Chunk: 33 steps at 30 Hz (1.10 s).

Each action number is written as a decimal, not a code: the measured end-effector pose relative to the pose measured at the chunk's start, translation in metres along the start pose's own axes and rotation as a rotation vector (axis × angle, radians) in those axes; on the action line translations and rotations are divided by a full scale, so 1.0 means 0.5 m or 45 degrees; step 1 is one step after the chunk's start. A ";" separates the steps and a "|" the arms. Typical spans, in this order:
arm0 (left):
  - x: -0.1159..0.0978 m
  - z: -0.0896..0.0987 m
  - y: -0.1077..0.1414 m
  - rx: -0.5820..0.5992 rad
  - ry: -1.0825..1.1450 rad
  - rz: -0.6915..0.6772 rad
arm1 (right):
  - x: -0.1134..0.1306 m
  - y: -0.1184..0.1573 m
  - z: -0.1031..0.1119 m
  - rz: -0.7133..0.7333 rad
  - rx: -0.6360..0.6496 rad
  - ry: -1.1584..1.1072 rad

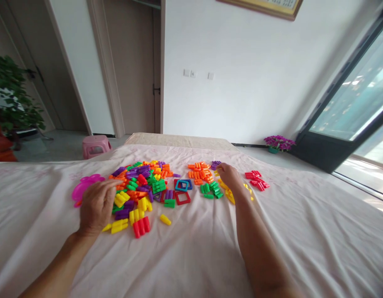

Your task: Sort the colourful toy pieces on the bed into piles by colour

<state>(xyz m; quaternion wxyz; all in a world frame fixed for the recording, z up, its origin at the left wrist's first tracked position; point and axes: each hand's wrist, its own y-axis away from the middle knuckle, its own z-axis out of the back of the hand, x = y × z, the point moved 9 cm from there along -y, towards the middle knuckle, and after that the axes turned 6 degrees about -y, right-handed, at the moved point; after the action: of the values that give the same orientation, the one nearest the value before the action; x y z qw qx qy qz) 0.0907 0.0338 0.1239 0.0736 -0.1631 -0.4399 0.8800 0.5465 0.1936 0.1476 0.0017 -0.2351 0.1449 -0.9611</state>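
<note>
Holding left hand [97, 205] out at left of the frame, over pale cloth [191, 256], against or just above the left side of a mixed heap of bullet-shaped plastic blocks [158, 186]. Showing bent fingers there, mostly the back of the hand toward the camera; cannot tell the left grip as clenched on a block or slack. Probably placed so for ready access to the jumbled colours.

Poising right hand [230, 176] right of centre, fingertips down beside purple blocks [215, 164] and yellow blocks [229, 196]. Cannot tell about the right grip either, with fingertips too small and partly hidden to show anything pinched.

Seeing separate clusters near that hand: orange blocks [200, 171] to its left, green blocks [215, 189] lower in the frame, red blocks [256, 181] farthest right. Seemingly spaced apart by colour to prevent mixing. Finding square frames [183, 198] in blue and red at centre, between heap and clusters, a lone yellow block [165, 219] below them, apparently part of no cluster, and a magenta dish [80, 191] just beyond the left hand, at left.
</note>
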 end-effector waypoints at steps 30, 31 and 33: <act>0.228 -0.067 0.080 0.489 -0.510 0.633 | 0.469 0.347 -0.267 1.428 0.385 -0.171; 0.228 -0.067 0.079 0.488 -0.513 0.633 | 0.470 0.344 -0.271 1.418 0.380 -0.156; 0.229 -0.068 0.079 0.486 -0.514 0.627 | 0.470 0.337 -0.276 1.387 0.369 -0.142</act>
<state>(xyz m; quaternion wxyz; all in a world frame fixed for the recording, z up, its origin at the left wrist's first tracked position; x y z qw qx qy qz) -0.0038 0.0668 0.0477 -0.1994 -0.0706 -0.2210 0.9520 0.2643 0.0535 0.0897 0.5375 -0.1743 0.1114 -0.8175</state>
